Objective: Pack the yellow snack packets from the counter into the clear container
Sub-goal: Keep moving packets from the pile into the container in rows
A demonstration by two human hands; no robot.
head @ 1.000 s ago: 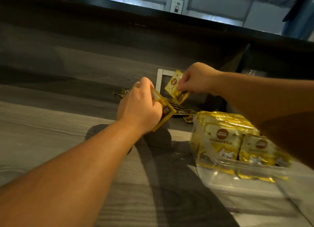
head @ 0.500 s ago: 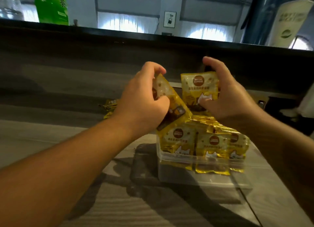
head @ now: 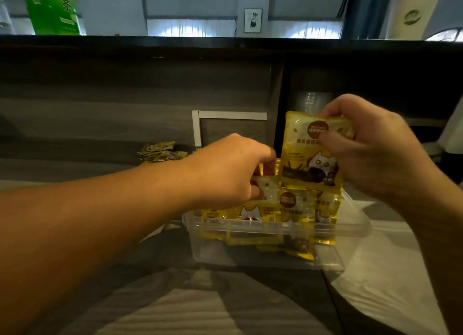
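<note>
Right hand pinches a yellow packet upright by its top edge, thumb in front, just above the clear container. Left hand, fingers curled, grips another packet at the standing row in the container. Loose packets lie on the counter, well left of the left fingers.

This looks like a café or drinks shop, seen from behind the service counter. A grey wood-grain surface runs under a raised dark ledge, as at a serving bar. On that ledge stands a green carton printed with tea characters. Beyond it hang a tall pale banner with a green logo and a small framed picture. A recess to the right holds what may be stacked clear cups, though it is dim there.
</note>
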